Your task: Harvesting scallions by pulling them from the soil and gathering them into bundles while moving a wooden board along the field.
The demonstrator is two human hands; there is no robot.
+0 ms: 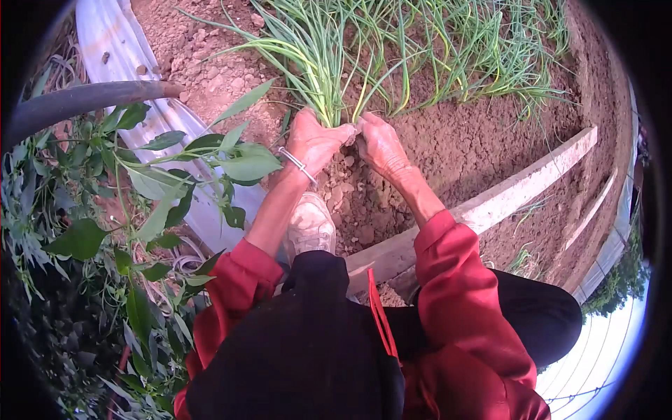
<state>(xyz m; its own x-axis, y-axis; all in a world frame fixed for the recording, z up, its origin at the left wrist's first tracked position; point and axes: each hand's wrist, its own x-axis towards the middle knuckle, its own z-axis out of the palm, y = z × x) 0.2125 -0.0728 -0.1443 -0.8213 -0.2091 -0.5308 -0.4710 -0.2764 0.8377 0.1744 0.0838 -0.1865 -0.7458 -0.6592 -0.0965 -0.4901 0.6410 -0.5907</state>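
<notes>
My left hand (pixel 315 140), with a metal bangle (pixel 297 164) at its wrist, is closed around the base of a bunch of green onion seedlings (pixel 324 79). Long leaves fan upward from the grip, some of them yellowing. Against its thumb sits my right hand (pixel 382 143), fingers pinched together at the base of a thin onion seedling (pixel 362 97). The fingertips hide the roots. Both hands are just above loose brown soil (pixel 362 205). Beyond them, rows of green onions (pixel 472 58) lean over the bed.
A wooden board (pixel 525 181) crosses the soil at right. A pale plastic sheet (pixel 113 47) runs along the left, with a dark hose (pixel 94 100) over it. Leafy pepper-like plants (pixel 157 173) crowd the left side. My dusty shoe (pixel 311 223) is below the left hand.
</notes>
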